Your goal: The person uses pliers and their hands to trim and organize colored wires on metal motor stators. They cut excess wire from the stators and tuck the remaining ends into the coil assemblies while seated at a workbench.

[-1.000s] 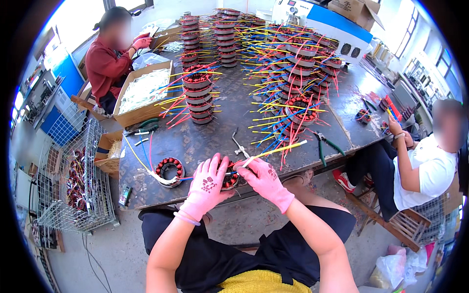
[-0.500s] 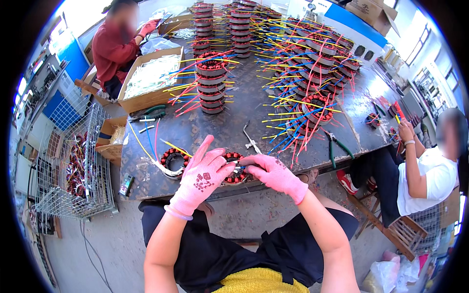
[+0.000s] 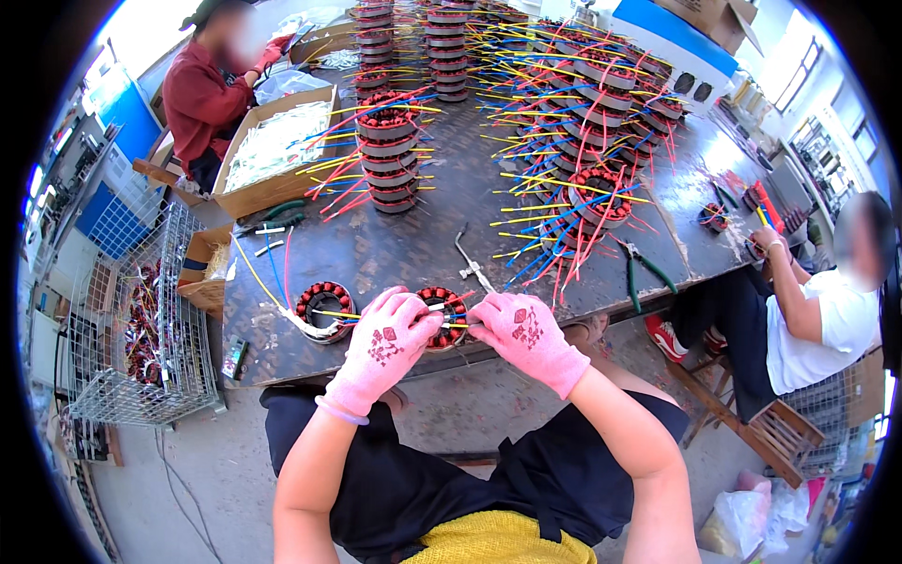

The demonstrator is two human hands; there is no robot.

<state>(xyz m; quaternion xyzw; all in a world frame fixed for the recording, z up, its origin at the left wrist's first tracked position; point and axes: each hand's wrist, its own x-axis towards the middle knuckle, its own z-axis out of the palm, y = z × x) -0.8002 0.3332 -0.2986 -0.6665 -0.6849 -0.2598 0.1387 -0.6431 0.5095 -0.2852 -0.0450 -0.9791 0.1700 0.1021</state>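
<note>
Before me at the table's near edge lies a motor stator, a dark ring with red windings. Lead wires, yellow and blue, run across it between my two pink-gloved hands. My left hand, at the stator's left side, pinches the wires' left part, its fingertips partly hidden. At the right side my right hand is closed on the wires' other end. A short white sleeve shows beside the left fingertips. Left of my left hand lies a second stator with white-sheathed leads.
Stacked stators with coloured leads rise behind, more at right. A torch-like metal tool and green-handled pliers lie nearby. A carton of white sleeves stands left, a wire basket beside the table. Two people sit left and right.
My left hand's raised fingers have come down and closed at the wires. The right hand has shifted slightly right, and the wires now stretch between both hands. The view has moved a little.
</note>
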